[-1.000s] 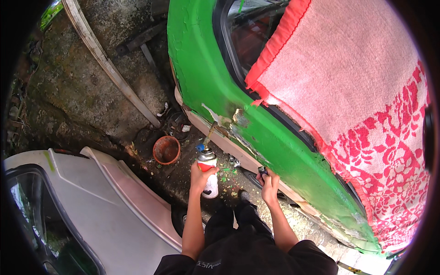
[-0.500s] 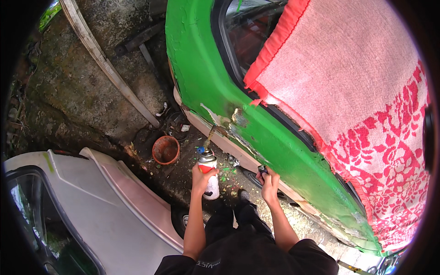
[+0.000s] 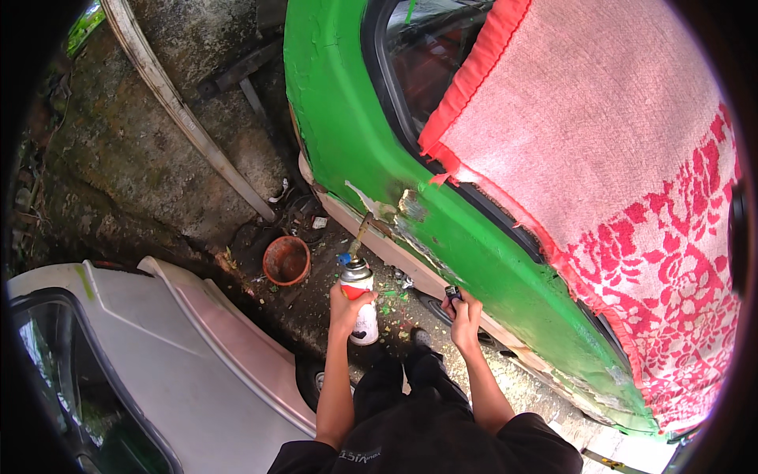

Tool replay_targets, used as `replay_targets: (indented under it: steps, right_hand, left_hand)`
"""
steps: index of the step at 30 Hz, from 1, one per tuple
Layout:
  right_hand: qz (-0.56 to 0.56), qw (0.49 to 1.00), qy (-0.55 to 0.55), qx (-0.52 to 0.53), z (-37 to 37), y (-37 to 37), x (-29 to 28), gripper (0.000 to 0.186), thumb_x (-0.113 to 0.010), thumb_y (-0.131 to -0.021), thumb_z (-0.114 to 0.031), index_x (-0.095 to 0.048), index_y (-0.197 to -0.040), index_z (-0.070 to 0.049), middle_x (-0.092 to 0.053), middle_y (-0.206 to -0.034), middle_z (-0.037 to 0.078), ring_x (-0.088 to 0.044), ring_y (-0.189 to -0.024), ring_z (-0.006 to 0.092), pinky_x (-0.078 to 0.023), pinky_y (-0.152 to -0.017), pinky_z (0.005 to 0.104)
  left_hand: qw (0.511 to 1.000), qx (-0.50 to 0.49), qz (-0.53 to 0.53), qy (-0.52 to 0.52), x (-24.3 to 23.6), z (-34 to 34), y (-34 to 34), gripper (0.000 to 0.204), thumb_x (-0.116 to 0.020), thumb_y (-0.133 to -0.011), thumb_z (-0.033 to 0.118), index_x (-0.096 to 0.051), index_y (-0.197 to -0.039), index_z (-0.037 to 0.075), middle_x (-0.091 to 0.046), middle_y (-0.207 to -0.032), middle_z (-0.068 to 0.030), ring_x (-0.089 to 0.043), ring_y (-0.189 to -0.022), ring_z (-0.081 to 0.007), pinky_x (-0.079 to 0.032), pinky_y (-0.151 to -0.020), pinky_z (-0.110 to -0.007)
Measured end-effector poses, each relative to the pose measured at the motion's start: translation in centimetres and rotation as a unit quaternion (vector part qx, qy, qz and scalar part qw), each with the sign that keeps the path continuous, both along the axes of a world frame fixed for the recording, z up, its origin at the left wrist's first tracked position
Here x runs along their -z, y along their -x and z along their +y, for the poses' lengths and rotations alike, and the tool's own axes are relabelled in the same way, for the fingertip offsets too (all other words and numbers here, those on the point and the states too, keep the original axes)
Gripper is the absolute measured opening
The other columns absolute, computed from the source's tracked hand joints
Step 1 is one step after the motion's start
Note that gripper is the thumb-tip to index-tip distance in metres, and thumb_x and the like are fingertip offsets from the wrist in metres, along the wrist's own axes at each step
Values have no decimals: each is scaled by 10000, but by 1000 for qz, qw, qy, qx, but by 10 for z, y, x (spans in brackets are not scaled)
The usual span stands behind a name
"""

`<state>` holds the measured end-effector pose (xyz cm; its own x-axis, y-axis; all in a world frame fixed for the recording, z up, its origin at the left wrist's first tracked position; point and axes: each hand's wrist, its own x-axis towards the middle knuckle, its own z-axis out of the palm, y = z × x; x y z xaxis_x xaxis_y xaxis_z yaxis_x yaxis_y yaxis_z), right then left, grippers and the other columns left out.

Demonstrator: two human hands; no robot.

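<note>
Currently left hand (image 3: 344, 306) grips white canister (image 3: 364, 322), right hand (image 3: 467, 317) pinches small dark object (image 3: 452, 293); slack grip could drop either.

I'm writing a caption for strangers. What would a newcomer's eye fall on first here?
The bright green car with peeling paint, running from top centre to lower right, and the red-and-pink towel draped over it at the right. Then, near the centre, the left hand gripping a white can with a metal nozzle, and the right hand holding a small dark object.
</note>
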<state>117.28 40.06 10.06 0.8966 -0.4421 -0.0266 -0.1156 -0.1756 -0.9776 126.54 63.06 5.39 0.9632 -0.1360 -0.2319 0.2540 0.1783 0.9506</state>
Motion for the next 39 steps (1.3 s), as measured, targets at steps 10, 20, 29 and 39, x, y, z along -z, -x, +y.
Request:
replay_targets:
  steps: [10, 20, 29, 39]
  right_hand:
    - [-2, 1000, 5, 2, 1, 0, -2, 255, -431, -830, -150, -555, -729, 48, -532, -619, 71, -437, -541, 120, -344, -513, 295]
    - [-14, 1000, -19, 7, 4, -1, 0, 250, -438, -829, -145, -559, -738, 54, -546, -631, 73, -447, -549, 118, -355, -519, 291]
    - [-8, 1000, -12, 7, 3, 1, 0, 257, -439, -831, -153, -558, -738, 56, -550, -624, 79, -450, -543, 122, -361, -521, 292]
    - [-8, 1000, -15, 7, 5, 1, -1, 262, -444, -844, -154, -559, -750, 62, -561, -652, 82, -461, -561, 125, -367, -534, 290]
  left_hand:
    - [1000, 10, -22, 11, -21, -3, 3, 329, -764, -685, 1, -598, -969, 0, -645, -793, -76, -654, -650, -179, -523, -600, -317]
    - [1000, 23, -14, 15, -18, 0, 5, 378, -808, -681, 31, -623, -1010, 10, -670, -866, -58, -640, -721, -145, -521, -661, -300]
    - [1000, 12, -9, 16, -14, -2, 7, 369, -814, -681, 47, -615, -989, 5, -667, -850, -61, -636, -717, -149, -512, -656, -300]
    - [1000, 11, -4, 23, -15, -1, 6, 358, -821, -679, 55, -624, -975, 10, -669, -844, -61, -641, -716, -147, -516, -664, -294]
